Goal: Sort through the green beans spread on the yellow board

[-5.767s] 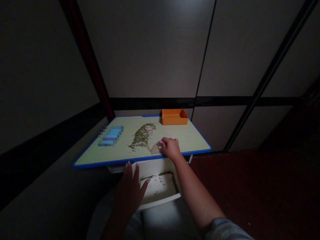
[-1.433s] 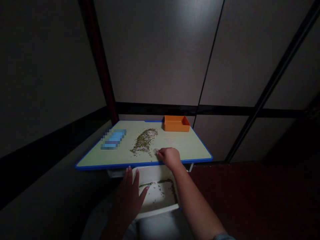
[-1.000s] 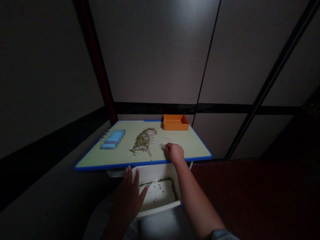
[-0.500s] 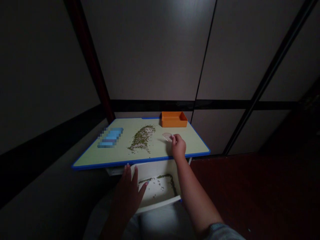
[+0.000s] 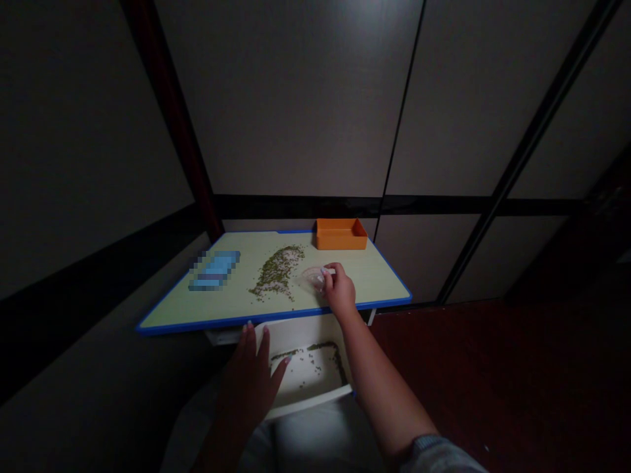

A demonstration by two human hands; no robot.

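Observation:
My right hand (image 5: 340, 290) pinches a clear, rounded plastic piece (image 5: 311, 278) a little above the table top. Its exact kind is hard to make out. Left of it lies a loose patch of small green beans or seeds (image 5: 276, 270), thinning at the edges. A white plastic bin (image 5: 310, 399) sits below the table's front edge, over my lap, with more of the green bits along its inner edges and scattered on its floor. Over the bin's left side rests my left hand (image 5: 254, 378), fingers spread, thumb reaching inside.
The pale table (image 5: 197, 312) has a blue rim. An orange open box (image 5: 341, 242) stands at its back right corner. A blurred-out blue object (image 5: 215, 270) lies at the left. Panelled doors (image 5: 305, 105) rise directly behind, and dark red floor (image 5: 493, 368) extends to the right.
My right hand has moved left with the clear plastic piece, closer to the green patch, and the piece now shows more of its face. My left hand stays on the bin.

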